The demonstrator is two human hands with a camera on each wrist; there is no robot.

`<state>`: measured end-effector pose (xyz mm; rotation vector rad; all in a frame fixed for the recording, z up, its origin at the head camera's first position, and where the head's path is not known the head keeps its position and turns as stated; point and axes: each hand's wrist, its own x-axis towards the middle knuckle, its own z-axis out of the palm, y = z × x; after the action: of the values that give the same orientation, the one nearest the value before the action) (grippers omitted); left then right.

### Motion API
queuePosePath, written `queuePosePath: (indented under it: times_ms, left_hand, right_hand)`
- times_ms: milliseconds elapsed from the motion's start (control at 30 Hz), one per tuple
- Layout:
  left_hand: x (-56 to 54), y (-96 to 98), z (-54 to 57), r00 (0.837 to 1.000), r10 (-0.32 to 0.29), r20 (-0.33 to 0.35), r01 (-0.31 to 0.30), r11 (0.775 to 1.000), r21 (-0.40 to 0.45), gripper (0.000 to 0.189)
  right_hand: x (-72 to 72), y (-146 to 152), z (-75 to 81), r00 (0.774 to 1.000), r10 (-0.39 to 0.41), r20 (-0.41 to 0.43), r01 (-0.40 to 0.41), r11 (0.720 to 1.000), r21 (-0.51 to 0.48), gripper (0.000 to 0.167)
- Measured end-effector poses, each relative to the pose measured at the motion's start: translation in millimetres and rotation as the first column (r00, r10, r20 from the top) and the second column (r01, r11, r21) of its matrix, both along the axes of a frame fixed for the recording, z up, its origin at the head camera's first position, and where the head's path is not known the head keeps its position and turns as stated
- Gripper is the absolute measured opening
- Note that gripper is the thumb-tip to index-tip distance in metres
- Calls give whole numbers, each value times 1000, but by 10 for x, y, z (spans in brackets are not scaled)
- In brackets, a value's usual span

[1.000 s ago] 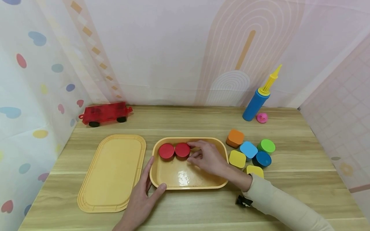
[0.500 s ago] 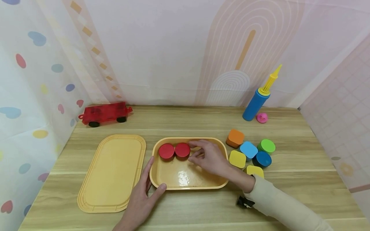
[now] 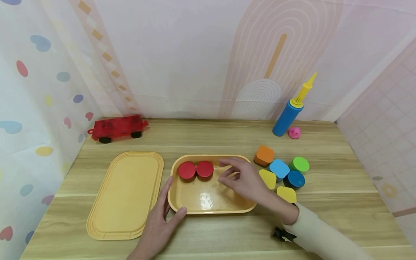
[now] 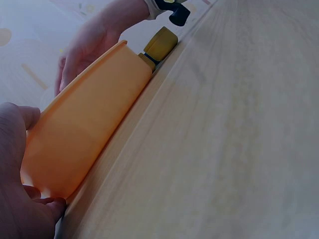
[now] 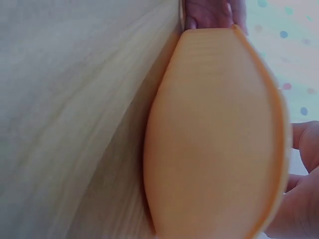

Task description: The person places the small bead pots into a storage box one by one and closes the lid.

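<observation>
Two round red blocks [image 3: 196, 170] stand side by side in the back left of a yellow-orange plastic box [image 3: 212, 211]. My left hand [image 3: 159, 220] grips the box's near left corner, thumb at the front rim and fingers along the left end. In the left wrist view, fingertips curl in low against the box's wall [image 4: 89, 124]. Over the right half of the box hovers my right hand [image 3: 242, 178], fingers loosely bent, thumb apart from them, holding nothing. A gap separates its fingertips from the nearer red block.
A matching flat lid [image 3: 126, 195] lies left of the box. Several blocks cluster at its right, among them orange [image 3: 264, 155], light blue [image 3: 279, 168], green [image 3: 299, 164] and yellow [image 3: 286, 194]. A red toy wagon [image 3: 118, 128], blue pump [image 3: 287, 117] and pink duck [image 3: 294, 133] stand behind.
My right hand has let go of the right red block and drawn back rightward from it. The blocks, the box and my left hand have stayed in place.
</observation>
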<state>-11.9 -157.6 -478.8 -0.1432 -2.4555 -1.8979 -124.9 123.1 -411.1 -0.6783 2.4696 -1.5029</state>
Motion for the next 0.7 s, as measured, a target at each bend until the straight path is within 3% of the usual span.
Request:
queuePosePath:
  times_ms: [700]
  left_hand:
    - [-1, 4, 0, 1000, 3, 1, -3, 1000, -1, 92]
  right_hand:
    - [159, 508, 117, 985, -132, -113, 123, 989, -86, 45]
